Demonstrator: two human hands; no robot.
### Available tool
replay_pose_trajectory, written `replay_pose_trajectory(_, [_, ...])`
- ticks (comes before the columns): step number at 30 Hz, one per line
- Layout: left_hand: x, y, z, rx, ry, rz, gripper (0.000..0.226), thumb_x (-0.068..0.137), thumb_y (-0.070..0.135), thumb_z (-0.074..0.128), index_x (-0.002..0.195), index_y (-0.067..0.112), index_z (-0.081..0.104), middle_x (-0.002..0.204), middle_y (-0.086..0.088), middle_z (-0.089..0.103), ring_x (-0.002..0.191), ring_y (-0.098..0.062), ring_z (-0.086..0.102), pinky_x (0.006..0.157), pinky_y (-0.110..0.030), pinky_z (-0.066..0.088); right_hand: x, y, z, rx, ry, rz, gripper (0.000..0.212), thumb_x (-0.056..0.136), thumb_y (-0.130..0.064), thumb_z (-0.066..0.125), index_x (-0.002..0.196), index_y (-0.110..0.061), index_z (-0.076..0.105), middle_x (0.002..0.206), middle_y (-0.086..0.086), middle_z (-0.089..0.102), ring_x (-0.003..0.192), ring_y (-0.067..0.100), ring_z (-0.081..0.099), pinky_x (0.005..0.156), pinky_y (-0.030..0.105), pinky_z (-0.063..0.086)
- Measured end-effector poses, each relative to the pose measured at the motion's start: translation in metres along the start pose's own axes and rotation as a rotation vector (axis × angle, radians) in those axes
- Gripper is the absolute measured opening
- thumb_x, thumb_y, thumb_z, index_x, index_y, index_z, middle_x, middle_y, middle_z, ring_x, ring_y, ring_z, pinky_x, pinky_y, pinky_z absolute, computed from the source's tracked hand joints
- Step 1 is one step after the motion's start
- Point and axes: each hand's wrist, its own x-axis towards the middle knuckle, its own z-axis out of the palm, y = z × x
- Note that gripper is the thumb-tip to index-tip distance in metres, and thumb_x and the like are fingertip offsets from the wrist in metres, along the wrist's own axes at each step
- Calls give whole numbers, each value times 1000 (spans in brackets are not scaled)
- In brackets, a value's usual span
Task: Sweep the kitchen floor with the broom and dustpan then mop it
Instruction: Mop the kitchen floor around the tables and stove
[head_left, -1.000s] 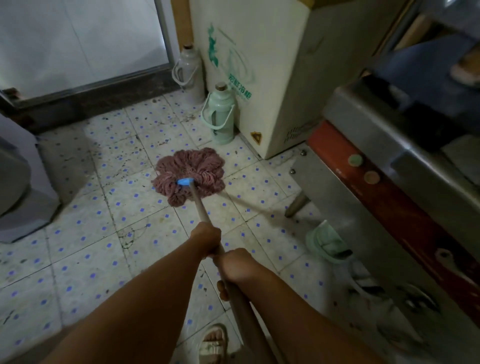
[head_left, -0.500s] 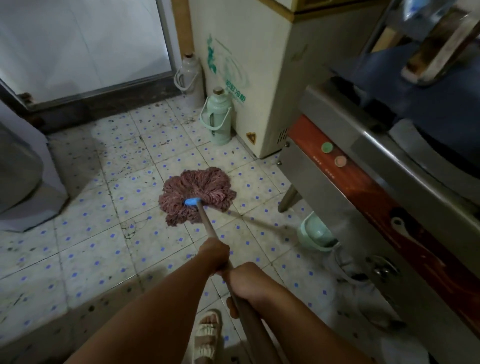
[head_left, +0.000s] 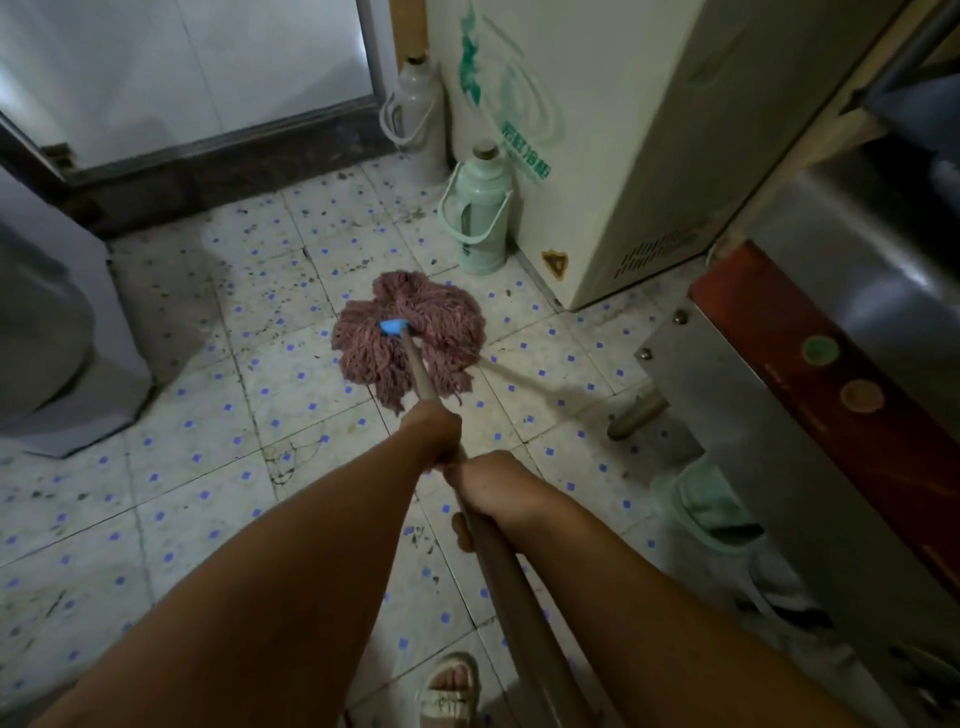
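Observation:
A mop with a pinkish-red string head (head_left: 410, 338) and a blue collar lies spread flat on the tiled floor (head_left: 218, 426), which is white with small blue dots and dark specks. Its wooden handle (head_left: 421, 371) slants back toward me. My left hand (head_left: 434, 434) grips the handle further down toward the head. Just behind it, my right hand (head_left: 488, 486) grips the same handle, thumb showing underneath. No broom or dustpan is in view.
Two thermos flasks, a green one (head_left: 480, 213) and a white one (head_left: 415, 124), stand against a cream cabinet (head_left: 623, 156). A steel and red appliance (head_left: 810, 364) fills the right. A grey bin (head_left: 47, 332) sits left. A glass door (head_left: 182, 73) is behind. My sandalled foot (head_left: 449, 686) is below.
The mop head has slid forward again, toward the green flask, after being pulled back half a second ago. Both hands kept their grip on the handle.

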Motion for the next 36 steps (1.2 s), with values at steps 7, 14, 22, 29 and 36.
replay_pose_trajectory(7, [31,-2,-14,-27,-1,-22,35,96,15,47,125,-5,47,121,-21,56,96,-31,58,81,-37,51,22,-19,17,-2,-16,-4,16,97,-17,47,109,-6,51,73,9,51,54,15,52,43,25,46])
replay_pose_trajectory(14, [-16,-44,5,-91,12,-77,33,95,16,48,122,-3,50,118,-20,59,103,-33,61,82,-37,54,2,36,34,-54,-2,11,29,96,-20,49,123,-9,50,79,10,55,56,16,55,41,23,47])
replay_pose_trajectory(22, [-134,-117,61,-192,-5,-103,32,96,15,45,119,-5,52,118,-21,59,105,-33,60,76,-34,49,-63,158,30,-176,-33,-38,36,95,-15,45,129,-4,47,74,13,52,52,20,52,38,21,44])
replay_pose_trajectory(29, [-233,-184,97,-288,-28,-134,35,95,11,46,123,-10,50,124,-25,55,111,-35,57,88,-36,49,-137,248,32,-379,-94,-33,17,91,-22,51,102,-9,54,77,11,55,62,22,55,59,33,51])
replay_pose_trajectory(36, [-250,-213,86,-323,-12,-160,34,96,12,48,123,-8,51,120,-23,57,103,-32,58,85,-35,49,-145,265,68,-402,24,-43,32,91,-21,54,118,-4,55,86,12,59,69,25,60,58,30,50])
